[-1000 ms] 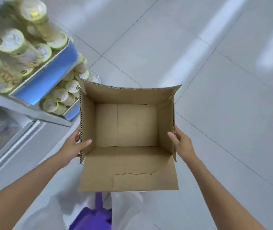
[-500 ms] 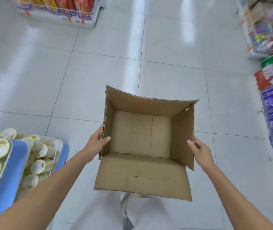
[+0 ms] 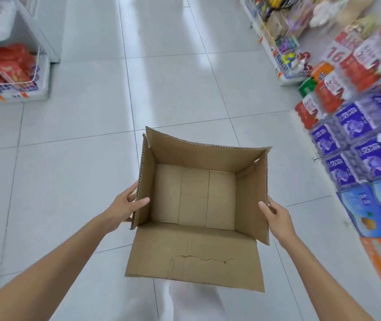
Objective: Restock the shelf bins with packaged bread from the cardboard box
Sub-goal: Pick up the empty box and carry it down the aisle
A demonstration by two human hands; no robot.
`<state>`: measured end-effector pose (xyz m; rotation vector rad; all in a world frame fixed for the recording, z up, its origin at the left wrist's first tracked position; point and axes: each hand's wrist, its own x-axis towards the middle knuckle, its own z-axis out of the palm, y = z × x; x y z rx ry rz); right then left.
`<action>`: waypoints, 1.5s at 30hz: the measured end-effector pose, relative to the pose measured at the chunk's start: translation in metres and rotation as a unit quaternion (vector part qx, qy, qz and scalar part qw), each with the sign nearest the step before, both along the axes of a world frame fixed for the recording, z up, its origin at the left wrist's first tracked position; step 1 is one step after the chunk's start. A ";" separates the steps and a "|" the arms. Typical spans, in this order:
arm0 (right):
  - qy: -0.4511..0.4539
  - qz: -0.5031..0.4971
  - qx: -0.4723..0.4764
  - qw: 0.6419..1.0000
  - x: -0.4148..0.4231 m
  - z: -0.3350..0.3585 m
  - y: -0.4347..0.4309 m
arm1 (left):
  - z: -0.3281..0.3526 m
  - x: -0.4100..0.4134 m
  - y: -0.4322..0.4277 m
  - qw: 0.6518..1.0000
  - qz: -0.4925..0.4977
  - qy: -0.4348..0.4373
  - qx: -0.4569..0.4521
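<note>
Cardboard box [image 3: 196, 195] | left grip [image 3: 124, 206], right grip [image 3: 275, 214] clasp its side walls | sign [image 3: 337, 56]: "16"

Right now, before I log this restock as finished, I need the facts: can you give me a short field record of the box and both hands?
item: cardboard box, top open, near flap folded out toward the person
contents: none visible; bare bottom, no bread
left hand: grips the left wall, thumb inside
right hand: grips the right wall
support: carried by both hands above the tiled floor
left side: red packets in a wire basket
right side: stacked purple packs
bread bins: not in view
</note>
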<state>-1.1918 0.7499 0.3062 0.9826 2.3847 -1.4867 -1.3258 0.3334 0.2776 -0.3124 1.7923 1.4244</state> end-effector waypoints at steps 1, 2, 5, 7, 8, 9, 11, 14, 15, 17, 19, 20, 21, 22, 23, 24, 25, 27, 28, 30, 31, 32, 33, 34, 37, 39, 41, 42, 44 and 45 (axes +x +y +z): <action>0.000 0.002 -0.001 1.000 -0.027 0.004 0.012 | 0.005 -0.027 0.012 1.000 -0.003 -0.002 -0.001; 0.000 0.005 0.004 1.000 -0.052 0.007 0.025 | 0.010 -0.053 0.024 1.000 -0.004 -0.005 -0.002; 0.000 0.013 0.006 1.000 -0.137 0.016 0.062 | 0.023 -0.126 0.057 1.000 0.011 0.002 0.006; -0.004 0.025 0.011 1.000 -0.197 0.017 0.083 | 0.025 -0.176 0.075 1.000 0.023 0.002 0.005; -0.006 0.027 0.016 0.999 -0.226 0.017 0.091 | 0.025 -0.202 0.082 1.000 0.028 0.005 0.005; -0.003 0.032 0.019 0.999 -0.258 0.018 0.097 | 0.023 -0.230 0.090 0.999 0.036 0.006 0.006; 0.006 0.040 0.015 0.999 -0.326 0.019 0.111 | 0.019 -0.287 0.105 0.999 0.053 0.008 0.011; 0.016 0.039 0.009 0.999 -0.428 0.020 0.130 | 0.015 -0.384 0.129 0.998 0.068 0.007 0.003; 0.018 0.037 0.005 0.999 -0.462 0.022 0.136 | 0.015 -0.418 0.137 0.998 0.069 0.007 -0.002; 0.024 0.020 0.002 1.000 -0.524 0.026 0.150 | 0.022 -0.485 0.156 0.998 0.068 0.005 0.000; 0.022 0.001 -0.005 1.000 -0.588 0.030 0.168 | 0.029 -0.552 0.175 0.998 0.067 0.002 -0.010; 0.020 -0.006 -0.010 1.000 -0.617 0.032 0.177 | 0.034 -0.583 0.183 0.998 0.064 0.002 -0.018; 0.014 -0.011 -0.014 1.000 -0.644 0.033 0.186 | 0.035 -0.616 0.192 0.998 0.061 0.005 -0.024; 0.012 -0.016 -0.021 1.000 -0.671 0.031 0.197 | 0.035 -0.650 0.204 0.998 0.058 0.006 -0.023; 0.012 -0.013 -0.025 1.000 -0.699 0.026 0.210 | 0.035 -0.684 0.216 0.998 0.055 0.005 -0.023; 0.011 -0.016 -0.030 0.999 -0.727 0.015 0.224 | 0.032 -0.718 0.229 0.998 0.052 0.004 -0.027; 0.005 -0.023 -0.030 0.999 -0.757 0.012 0.234 | 0.028 -0.752 0.242 0.998 0.051 0.004 -0.032; -0.001 -0.029 -0.037 0.999 -0.819 -0.002 0.260 | 0.021 -0.818 0.273 0.998 0.045 0.006 -0.035; -0.002 -0.028 -0.038 0.999 -0.853 -0.007 0.273 | 0.017 -0.849 0.288 0.999 0.040 0.006 -0.033; 0.007 -0.028 -0.041 0.999 -0.923 -0.010 0.299 | 0.009 -0.912 0.318 0.998 0.048 0.004 -0.035; 0.004 -0.023 -0.045 0.999 -0.960 -0.010 0.313 | 0.009 -0.941 0.333 0.997 0.060 0.003 -0.042; 0.000 -0.019 -0.046 0.999 -0.995 -0.007 0.327 | 0.011 -0.970 0.347 0.996 0.069 0.001 -0.048; 0.001 -0.014 -0.041 0.999 -1.028 -0.001 0.339 | 0.014 -1.001 0.362 0.996 0.073 -0.001 -0.047; 0.001 -0.010 -0.034 0.999 -1.061 0.003 0.352 | 0.019 -1.031 0.375 0.996 0.076 -0.004 -0.043; 0.002 0.004 -0.026 1.000 -1.162 0.015 0.391 | 0.025 -1.120 0.404 0.995 0.092 -0.002 -0.038; 0.001 0.011 -0.023 1.000 -1.229 0.016 0.412 | 0.024 -1.182 0.422 0.994 0.104 0.001 -0.033; -0.001 0.013 -0.017 1.000 -1.297 0.013 0.427 | 0.021 -1.247 0.438 0.993 0.112 0.001 -0.026; 0.002 0.015 -0.011 1.000 -1.332 0.008 0.434 | 0.017 -1.281 0.445 0.993 0.115 0.001 -0.023; 0.001 0.011 0.002 1.000 -1.400 0.002 0.444 | 0.010 -1.353 0.456 0.994 0.111 0.001 -0.017; -0.001 0.002 0.010 1.000 -1.434 0.000 0.448 | 0.008 -1.390 0.461 0.994 0.105 0.000 -0.013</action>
